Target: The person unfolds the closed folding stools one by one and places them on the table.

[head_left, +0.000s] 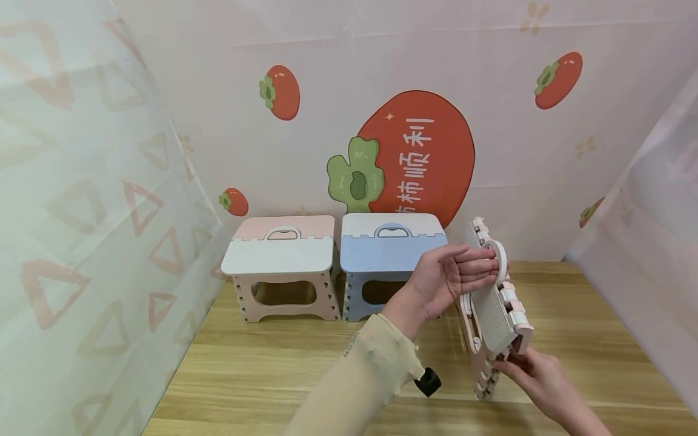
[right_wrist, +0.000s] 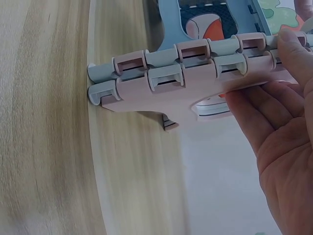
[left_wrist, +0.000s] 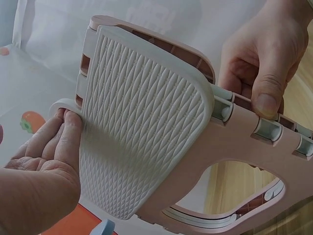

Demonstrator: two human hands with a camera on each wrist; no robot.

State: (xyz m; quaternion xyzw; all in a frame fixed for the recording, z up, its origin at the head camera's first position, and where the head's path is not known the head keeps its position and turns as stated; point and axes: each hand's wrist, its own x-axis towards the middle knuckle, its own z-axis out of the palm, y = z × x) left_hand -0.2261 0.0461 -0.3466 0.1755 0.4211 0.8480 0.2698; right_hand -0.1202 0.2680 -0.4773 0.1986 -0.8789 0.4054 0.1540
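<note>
A pink and white folding stool (head_left: 493, 315), partly folded, stands on its edge at the right of the wooden table. White ribbed seat panels hang tilted from its upper hinged edge. My left hand (head_left: 444, 278) has its straight fingers reaching into the white carry handle (head_left: 500, 260); the fingertips touch the loop, palm facing up. With thumb and fingers, my right hand (head_left: 537, 378) grips the stool's near edge low down. The right wrist view shows that hand (right_wrist: 281, 112) on the hinged leg edge, its thumb on one side and fingers on the other.
Two unfolded stools stand side by side at the back: a pink and white stool (head_left: 278, 254) and a blue and white stool (head_left: 392, 248). Behind them hangs a white persimmon-print cloth (head_left: 518, 151). A small black object (head_left: 428, 382) shows by my left sleeve.
</note>
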